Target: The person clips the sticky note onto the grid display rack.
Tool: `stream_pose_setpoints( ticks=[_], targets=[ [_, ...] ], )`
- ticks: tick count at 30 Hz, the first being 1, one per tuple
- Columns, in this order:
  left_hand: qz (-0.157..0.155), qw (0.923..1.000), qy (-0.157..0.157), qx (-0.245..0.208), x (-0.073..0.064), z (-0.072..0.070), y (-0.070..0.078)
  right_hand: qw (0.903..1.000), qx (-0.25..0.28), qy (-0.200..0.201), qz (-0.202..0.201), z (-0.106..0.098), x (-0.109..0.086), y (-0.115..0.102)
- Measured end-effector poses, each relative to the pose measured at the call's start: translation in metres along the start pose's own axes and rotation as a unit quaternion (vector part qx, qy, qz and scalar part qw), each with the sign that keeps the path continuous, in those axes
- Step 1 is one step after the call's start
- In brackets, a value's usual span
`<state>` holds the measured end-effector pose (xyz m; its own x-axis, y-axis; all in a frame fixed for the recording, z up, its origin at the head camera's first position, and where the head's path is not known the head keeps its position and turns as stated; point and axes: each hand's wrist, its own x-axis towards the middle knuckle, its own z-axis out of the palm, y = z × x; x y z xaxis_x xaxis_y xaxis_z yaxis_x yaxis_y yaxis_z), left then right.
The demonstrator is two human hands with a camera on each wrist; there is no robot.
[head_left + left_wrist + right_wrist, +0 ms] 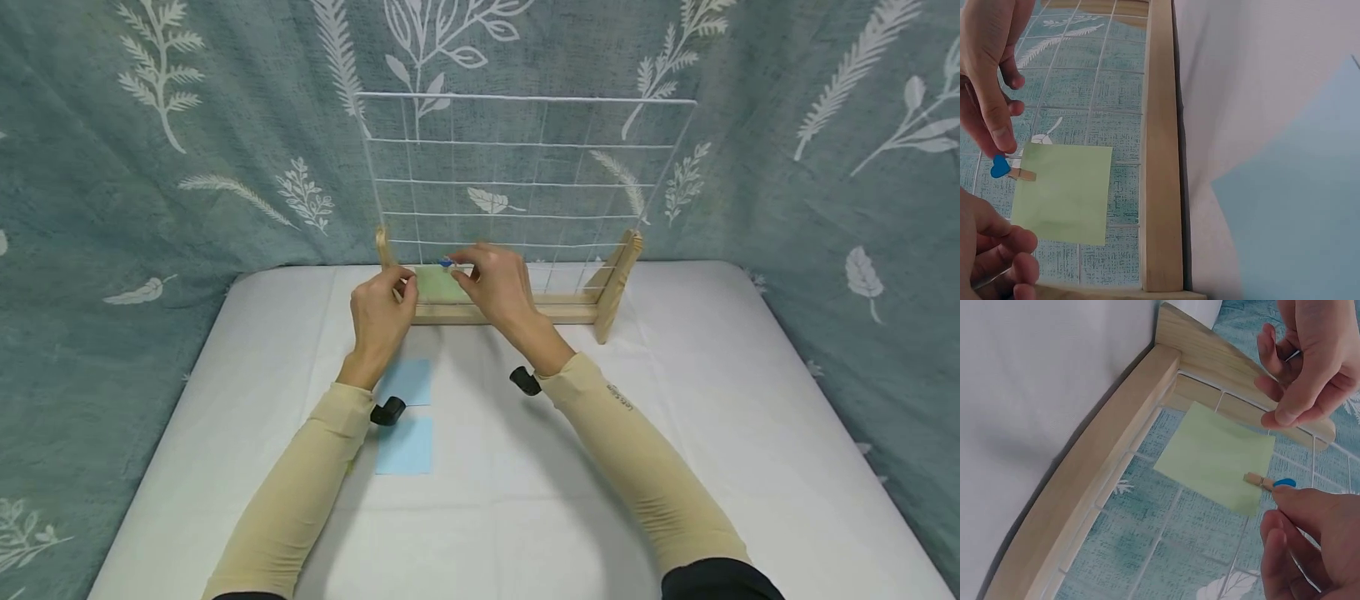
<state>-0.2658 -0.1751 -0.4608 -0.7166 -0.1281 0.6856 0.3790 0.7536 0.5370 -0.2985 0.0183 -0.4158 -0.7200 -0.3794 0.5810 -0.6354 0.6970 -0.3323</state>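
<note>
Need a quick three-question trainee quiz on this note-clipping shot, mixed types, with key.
1. What shape is the blue ornament on the clothespin?
A) star
B) heart
C) square

2. True or false: the clothespin sits at an edge of the green note, not at its middle.

3. Which of the person's hands is nearer the clothespin, and how many blue sheets show on the table in the head view?

Key:
1. B
2. True
3. The right hand; two blue sheets.

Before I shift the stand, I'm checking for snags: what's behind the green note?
Around the green note, the white wire grid shows, with leaf-patterned cloth beyond. The patch directly behind the note is covered and cannot be seen.
</note>
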Motion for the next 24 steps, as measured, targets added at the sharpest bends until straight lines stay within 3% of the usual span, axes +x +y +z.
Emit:
stream_pose_setpoints(
  ticks=[12,24],
  targets=[
    [-0.005,0.9998,-0.016,-0.003,-0.003,0.000,0.001,0.9994,0.027,0.013,0.018,-0.004,-0.015,0.019],
    [-0.047,0.9982,-0.033,-0.020,-0.010,-0.004,-0.002,0.9977,0.057,0.010,0.034,-0.022,-0.034,0.029]
  ],
)
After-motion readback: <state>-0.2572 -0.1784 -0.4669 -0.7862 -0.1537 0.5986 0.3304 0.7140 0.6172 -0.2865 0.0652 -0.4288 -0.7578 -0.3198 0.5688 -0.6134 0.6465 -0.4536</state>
